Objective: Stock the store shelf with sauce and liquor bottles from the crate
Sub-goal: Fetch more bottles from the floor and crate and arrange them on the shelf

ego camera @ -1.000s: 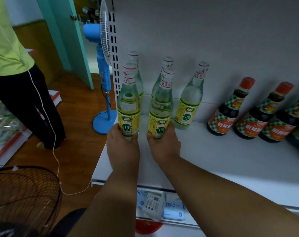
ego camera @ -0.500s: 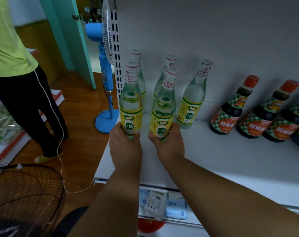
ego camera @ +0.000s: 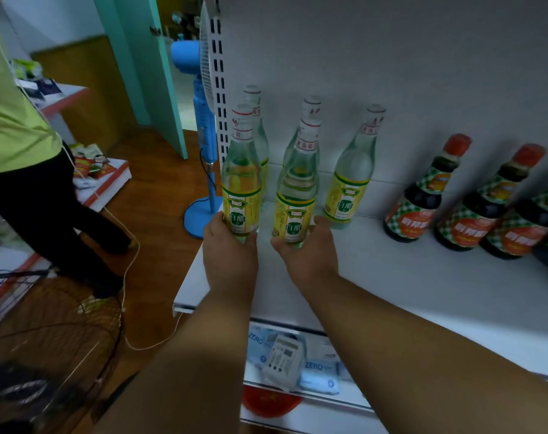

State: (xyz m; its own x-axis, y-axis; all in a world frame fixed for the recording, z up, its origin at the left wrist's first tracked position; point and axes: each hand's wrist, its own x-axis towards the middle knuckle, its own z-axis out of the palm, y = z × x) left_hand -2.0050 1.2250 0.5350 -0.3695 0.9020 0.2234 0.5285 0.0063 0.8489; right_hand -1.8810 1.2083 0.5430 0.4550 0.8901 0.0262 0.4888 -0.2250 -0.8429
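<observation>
My left hand [ego camera: 230, 258] grips the base of a clear bottle with a yellow-green label [ego camera: 242, 180], upright at the left end of the white shelf [ego camera: 423, 296]. My right hand [ego camera: 307, 256] grips the base of a second clear bottle [ego camera: 296, 195] beside it. Behind them, against the back wall, stand three more clear bottles: one at the left [ego camera: 256, 101], one in the middle [ego camera: 311, 108], one at the right [ego camera: 351, 180]. To the right stand dark sauce bottles with red caps [ego camera: 420, 202]. The crate is out of view.
A blue standing fan [ego camera: 202, 126] is just left of the shelf. A person in a green top and black trousers [ego camera: 31, 170] stands on the wooden floor at left, trailing a white cable. A black wire fan guard [ego camera: 56, 333] lies at lower left. Packets lie on the lower shelf [ego camera: 285, 358].
Both hands have eased the two front bottles slightly forward toward the back row. The person at left has stepped with one leg.
</observation>
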